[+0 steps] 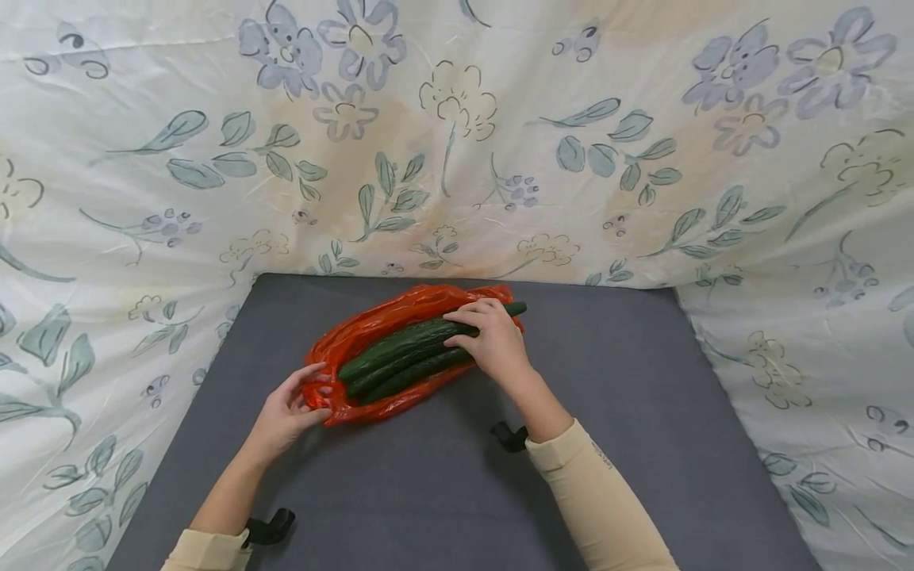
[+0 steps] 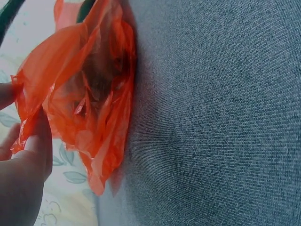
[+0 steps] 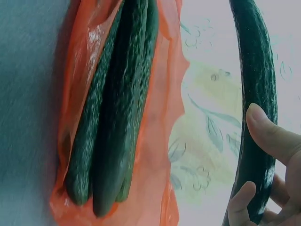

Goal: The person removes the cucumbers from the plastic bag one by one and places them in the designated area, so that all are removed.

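Note:
A thin red plastic bag (image 1: pixel 341 339) lies spread open on the grey table. My left hand (image 1: pixel 282 416) pinches its left edge between thumb and fingers; the left wrist view shows the gathered film (image 2: pixel 56 54) there. My right hand (image 1: pixel 494 339) grips a long dark green cucumber (image 3: pixel 256 61), thumb on one side and fingers curled round the other. In the right wrist view this cucumber is held up, apart from the three cucumbers (image 3: pixel 117 122) that lie side by side in the bag. From the head, it overlaps them, slanting up to the right.
The grey tabletop (image 1: pixel 607 381) extends around the bag on all sides. Behind it and along both sides hangs a pale cloth (image 1: pixel 457 222) printed with flowers and leaves. A black wrist mount (image 1: pixel 271 527) juts from the left sleeve, another black mount (image 1: pixel 509 436) from the right.

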`<state>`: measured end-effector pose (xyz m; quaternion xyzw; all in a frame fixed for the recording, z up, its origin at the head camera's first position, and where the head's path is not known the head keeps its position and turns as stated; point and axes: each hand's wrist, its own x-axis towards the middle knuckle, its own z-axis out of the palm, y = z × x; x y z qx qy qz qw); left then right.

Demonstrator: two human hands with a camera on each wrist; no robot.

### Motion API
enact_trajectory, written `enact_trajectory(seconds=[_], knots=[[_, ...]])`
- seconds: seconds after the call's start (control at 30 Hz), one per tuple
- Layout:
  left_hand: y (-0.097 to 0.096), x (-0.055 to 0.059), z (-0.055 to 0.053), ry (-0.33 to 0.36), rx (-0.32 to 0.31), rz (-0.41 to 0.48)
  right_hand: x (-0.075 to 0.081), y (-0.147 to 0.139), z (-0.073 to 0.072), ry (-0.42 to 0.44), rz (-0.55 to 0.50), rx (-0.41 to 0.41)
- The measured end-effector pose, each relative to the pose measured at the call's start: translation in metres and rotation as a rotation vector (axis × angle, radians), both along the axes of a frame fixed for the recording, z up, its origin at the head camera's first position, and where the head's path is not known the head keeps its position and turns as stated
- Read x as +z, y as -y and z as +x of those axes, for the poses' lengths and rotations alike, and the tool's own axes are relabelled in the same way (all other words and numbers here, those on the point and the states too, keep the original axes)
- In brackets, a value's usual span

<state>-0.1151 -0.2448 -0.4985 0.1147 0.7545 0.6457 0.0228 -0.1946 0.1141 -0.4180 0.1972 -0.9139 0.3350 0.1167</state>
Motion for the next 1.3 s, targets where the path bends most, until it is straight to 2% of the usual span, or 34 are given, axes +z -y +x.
enact_trajectory(seconds=[0.27, 0.53, 1.03, 1.3], knots=[[-0.002, 0.000, 0.001, -0.005, -0.002, -0.006, -0.002, -0.030, 0.002, -0.012, -0.011, -0.063], [-0.001, -0.001, 0.000, -0.016, -0.014, 0.029, -0.005, -0.062, 0.002, -0.019, -0.037, -0.105], [-0.001, -0.003, -0.003, -0.006, -0.028, 0.032, -0.021, -0.116, -0.007, 0.013, -0.056, -0.216], [-0.001, -0.004, -0.002, -0.023, -0.043, 0.048, -0.018, -0.144, -0.009, 0.005, -0.044, -0.267]])
